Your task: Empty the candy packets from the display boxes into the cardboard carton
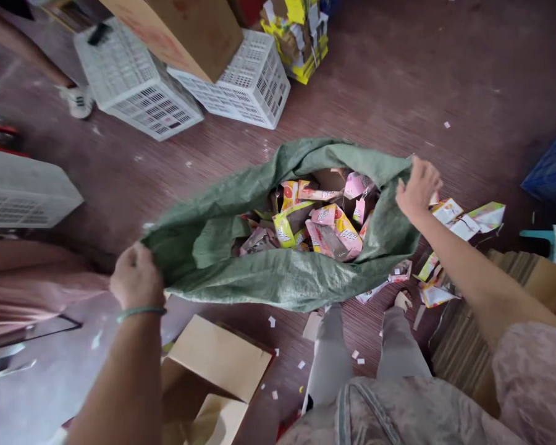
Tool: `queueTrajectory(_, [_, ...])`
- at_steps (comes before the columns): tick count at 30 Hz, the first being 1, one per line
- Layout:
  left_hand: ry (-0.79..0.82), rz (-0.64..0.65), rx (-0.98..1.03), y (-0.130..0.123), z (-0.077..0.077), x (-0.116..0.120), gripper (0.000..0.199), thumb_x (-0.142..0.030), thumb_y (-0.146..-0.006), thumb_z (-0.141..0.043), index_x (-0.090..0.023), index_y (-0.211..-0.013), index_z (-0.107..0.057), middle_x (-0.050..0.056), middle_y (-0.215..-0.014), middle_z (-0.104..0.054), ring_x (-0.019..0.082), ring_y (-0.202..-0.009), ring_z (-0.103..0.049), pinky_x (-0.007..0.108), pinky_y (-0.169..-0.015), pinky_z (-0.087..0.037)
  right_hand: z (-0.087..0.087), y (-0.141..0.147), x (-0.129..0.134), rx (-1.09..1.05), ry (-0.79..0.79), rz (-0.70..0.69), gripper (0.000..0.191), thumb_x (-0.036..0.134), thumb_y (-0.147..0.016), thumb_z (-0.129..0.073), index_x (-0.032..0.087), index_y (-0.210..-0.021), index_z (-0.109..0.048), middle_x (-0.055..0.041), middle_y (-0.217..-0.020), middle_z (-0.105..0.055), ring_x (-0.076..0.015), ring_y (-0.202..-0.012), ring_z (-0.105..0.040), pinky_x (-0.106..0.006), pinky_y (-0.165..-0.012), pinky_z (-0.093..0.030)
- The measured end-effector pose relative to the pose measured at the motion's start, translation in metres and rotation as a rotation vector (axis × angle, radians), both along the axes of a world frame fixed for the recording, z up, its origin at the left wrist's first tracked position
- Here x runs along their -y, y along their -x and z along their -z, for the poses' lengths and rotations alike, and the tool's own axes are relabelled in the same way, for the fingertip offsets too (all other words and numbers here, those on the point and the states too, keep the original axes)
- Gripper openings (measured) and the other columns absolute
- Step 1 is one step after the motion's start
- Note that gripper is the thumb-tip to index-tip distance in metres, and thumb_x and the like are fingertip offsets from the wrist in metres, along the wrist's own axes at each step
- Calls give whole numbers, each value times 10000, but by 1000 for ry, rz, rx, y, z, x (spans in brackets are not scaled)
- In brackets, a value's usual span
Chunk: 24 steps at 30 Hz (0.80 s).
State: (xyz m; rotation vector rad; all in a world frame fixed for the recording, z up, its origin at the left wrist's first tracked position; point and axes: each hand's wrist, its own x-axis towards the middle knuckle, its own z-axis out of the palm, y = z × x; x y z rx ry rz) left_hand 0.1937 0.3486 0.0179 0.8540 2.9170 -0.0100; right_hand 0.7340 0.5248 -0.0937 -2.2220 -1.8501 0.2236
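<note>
A large green woven sack [278, 278] hangs in front of me, its mouth stretched wide between my two hands. My left hand [138, 278] is closed on the rim at the left end, with a green band around the wrist. At the right end, my right hand [419, 188] grips the opposite part of the rim. Inside the sack lie several crumpled printed packages [333, 232] in pink, yellow and orange. The bottom of the sack and what lies deeper in it are hidden.
White plastic crates [136, 93] stand ahead on the left, one under a cardboard box [180, 34]. An open carton [217, 364] is near my feet. Flattened packages [463, 219] lie on the floor at right, beside stacked cardboard [472, 334]. A person's shoe [78, 102] shows at upper left.
</note>
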Motion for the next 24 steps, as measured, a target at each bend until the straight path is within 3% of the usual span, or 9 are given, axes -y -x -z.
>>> queueTrajectory(2, [-72, 35, -51, -21, 24, 27, 951, -440, -950, -718, -46, -1745, -379, 334, -1640, -523, 521, -1511, -520, 760, -1234, -381, -1, 44, -2, 12, 8, -351, 489, 319, -1101, -541, 197, -1572, -597, -215, -1600, -564, -407, -1496, -468, -670, -1232, -357])
queueTrajectory(5, [-103, 523, 20, -81, 62, 64, 992, -624, -872, -827, -178, -1701, -513, 253, -1764, -426, 507, -1657, -328, 759, -1350, -157, -1, 106, -7, -4, 180, -720, 423, 390, -1155, -470, 197, -1451, -702, -186, -1532, -629, -394, -1457, -496, -663, -1233, -369])
queueTrajectory(7, [4, 853, 275, -136, 90, 88, 803, -612, -959, -764, -225, -1643, -597, 201, -1759, -470, 467, -1689, -305, 711, -1380, -181, 1, 123, -9, -15, 220, -779, 470, 446, -1160, -477, 210, -1522, -663, -175, -1608, -575, -394, -1504, -462, -651, -1246, -377])
queueTrajectory(9, [106, 1086, 567, -195, 117, 115, 630, -501, -1052, -669, -229, -1618, -632, 188, -1689, -565, 417, -1635, -435, 630, -1363, -334, 4, 108, -7, -27, 167, -710, 538, 493, -1173, -432, 244, -1629, -569, -149, -1693, -491, -378, -1582, -402, -623, -1281, -377])
queueTrajectory(12, [250, 1279, 904, -275, 148, 156, 506, -350, -1102, -574, -186, -1570, -671, 189, -1562, -676, 339, -1447, -646, 501, -1277, -506, 13, 27, 12, -46, 30, -484, 583, 537, -1191, -315, 279, -1683, -490, -116, -1722, -451, -319, -1639, -370, -559, -1320, -388])
queueTrajectory(14, [405, 1294, 973, -318, 168, 175, 492, -288, -1085, -593, -129, -1542, -677, 210, -1527, -692, 332, -1412, -668, 471, -1259, -525, 27, -51, 42, -86, -31, -271, 563, 488, -1188, -310, 237, -1653, -506, -140, -1674, -503, -283, -1588, -451, -523, -1304, -423])
queueTrajectory(16, [561, 1243, 923, -352, 194, 182, 477, -262, -1071, -618, -97, -1514, -680, 230, -1531, -679, 341, -1441, -646, 451, -1252, -524, 51, -131, 84, -119, 23, 64, 517, 385, -1163, -371, 157, -1598, -534, -181, -1561, -603, -260, -1447, -586, -482, -1243, -480])
queueTrajectory(20, [772, 1128, 768, -411, 269, 171, 391, -273, -1057, -677, -115, -1413, -716, 228, -1532, -669, 335, -1456, -636, 393, -1220, -530, 128, -261, 184, -84, 473, 820, 423, 361, -1118, -562, 77, -1413, -669, -215, -1314, -745, -276, -1206, -725, -390, -1060, -554])
queueTrajectory(24, [960, 966, 625, -472, 369, 160, 411, -233, -1061, -635, 9, -1387, -695, 312, -1304, -741, 416, -1255, -752, 489, -1079, -611, 220, -344, 262, -60, 683, 1043, 459, 421, -1093, -659, 20, -1303, -731, -308, -1260, -748, -364, -1186, -746, -433, -993, -571])
